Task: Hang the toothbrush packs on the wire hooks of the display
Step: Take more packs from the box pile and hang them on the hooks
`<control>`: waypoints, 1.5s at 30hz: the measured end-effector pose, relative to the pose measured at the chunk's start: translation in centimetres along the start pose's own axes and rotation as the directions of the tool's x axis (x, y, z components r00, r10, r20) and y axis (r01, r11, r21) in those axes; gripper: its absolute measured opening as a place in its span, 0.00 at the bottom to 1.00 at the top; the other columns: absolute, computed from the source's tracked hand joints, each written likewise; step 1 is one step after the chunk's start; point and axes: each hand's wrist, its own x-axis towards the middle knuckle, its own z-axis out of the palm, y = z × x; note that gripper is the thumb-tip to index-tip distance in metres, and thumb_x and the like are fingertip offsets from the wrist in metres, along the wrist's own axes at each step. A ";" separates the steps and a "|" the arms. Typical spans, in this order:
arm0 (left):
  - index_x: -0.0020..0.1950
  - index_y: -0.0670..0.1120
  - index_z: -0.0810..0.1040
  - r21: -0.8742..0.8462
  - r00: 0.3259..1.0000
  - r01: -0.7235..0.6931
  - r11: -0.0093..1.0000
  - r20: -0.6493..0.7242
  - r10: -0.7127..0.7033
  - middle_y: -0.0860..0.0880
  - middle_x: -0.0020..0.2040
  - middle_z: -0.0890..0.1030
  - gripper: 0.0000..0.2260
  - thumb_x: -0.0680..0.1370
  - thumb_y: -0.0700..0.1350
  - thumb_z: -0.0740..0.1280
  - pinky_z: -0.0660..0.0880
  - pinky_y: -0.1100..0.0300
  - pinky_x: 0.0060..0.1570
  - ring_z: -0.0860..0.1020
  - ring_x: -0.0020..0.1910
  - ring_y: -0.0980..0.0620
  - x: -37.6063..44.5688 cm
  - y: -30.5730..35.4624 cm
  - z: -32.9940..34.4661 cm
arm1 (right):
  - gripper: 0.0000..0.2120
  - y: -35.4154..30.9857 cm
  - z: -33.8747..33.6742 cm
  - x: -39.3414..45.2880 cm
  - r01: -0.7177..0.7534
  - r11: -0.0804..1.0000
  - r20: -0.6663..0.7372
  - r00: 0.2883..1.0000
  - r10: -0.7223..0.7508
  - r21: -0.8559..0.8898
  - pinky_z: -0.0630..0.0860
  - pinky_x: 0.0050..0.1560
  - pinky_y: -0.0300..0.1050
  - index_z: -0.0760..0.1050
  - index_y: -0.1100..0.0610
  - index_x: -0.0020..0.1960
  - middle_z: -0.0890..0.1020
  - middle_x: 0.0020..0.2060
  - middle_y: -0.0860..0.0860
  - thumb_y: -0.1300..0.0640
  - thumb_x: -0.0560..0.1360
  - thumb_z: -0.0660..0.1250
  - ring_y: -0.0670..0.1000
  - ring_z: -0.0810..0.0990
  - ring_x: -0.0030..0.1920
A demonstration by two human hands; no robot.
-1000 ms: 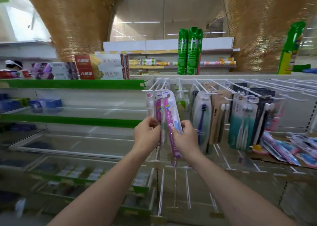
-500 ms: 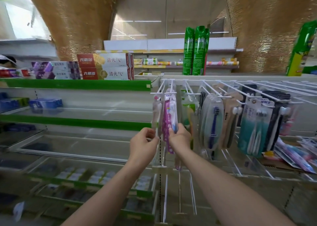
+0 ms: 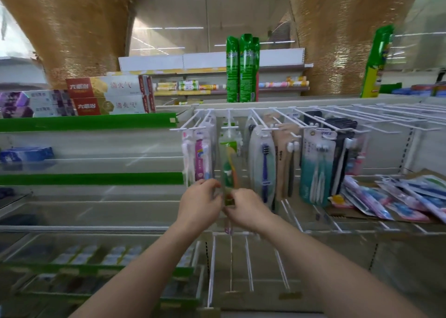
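White wire hooks (image 3: 265, 120) stick out from the display's top rail. A pink toothbrush pack (image 3: 201, 158) hangs on the leftmost hook, beside a green-and-orange pack (image 3: 228, 163) on the neighbouring hook. My left hand (image 3: 200, 205) has its fingers curled at the bottom of the pink pack. My right hand (image 3: 246, 209) pinches the lower end of the green pack. Further right hang a navy-brush pack (image 3: 264, 168), a tan pack (image 3: 282, 163) and a teal pack (image 3: 316, 165).
Loose toothbrush packs (image 3: 395, 197) lie on a cardboard sheet at the right. More bare wire hooks (image 3: 398, 115) run to the right, and a lower row (image 3: 231, 264) sits under my hands. Green-edged shelves (image 3: 91, 124) with toothpaste boxes (image 3: 108, 98) stand left.
The pink pack went from being held up in front of the hooks to hanging on the left hook. Both hands dropped lower, and my right hand moved over to the green pack.
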 end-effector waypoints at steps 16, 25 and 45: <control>0.64 0.47 0.83 -0.124 0.959 -0.185 0.975 0.192 0.206 0.45 0.62 0.84 0.15 0.78 0.47 0.70 0.73 0.55 0.60 0.80 0.63 0.43 -1.4 18.9 16.1 | 0.17 20.7 -12.6 -13.5 -0.240 0.926 -0.117 0.970 0.214 -0.293 0.78 0.57 0.52 0.78 0.54 0.60 0.81 0.58 0.58 0.49 0.73 0.65 0.61 0.79 0.60; 0.59 0.47 0.84 -0.155 0.939 -0.174 0.973 0.273 0.211 0.42 0.57 0.85 0.12 0.77 0.44 0.67 0.77 0.51 0.55 0.80 0.59 0.40 -3.2 27.7 23.1 | 0.18 30.4 -17.3 -19.9 -0.378 0.881 -0.159 0.925 0.346 -0.283 0.79 0.55 0.55 0.77 0.53 0.62 0.81 0.57 0.56 0.44 0.77 0.64 0.59 0.79 0.58; 0.59 0.45 0.83 -0.157 0.894 -0.150 0.976 0.401 0.202 0.40 0.58 0.84 0.12 0.78 0.46 0.66 0.76 0.52 0.54 0.80 0.59 0.38 4.1 40.0 33.7 | 0.11 43.6 -22.5 -16.8 -0.626 0.750 -0.346 0.766 0.542 -0.214 0.78 0.48 0.51 0.79 0.56 0.50 0.79 0.49 0.58 0.50 0.75 0.64 0.61 0.78 0.51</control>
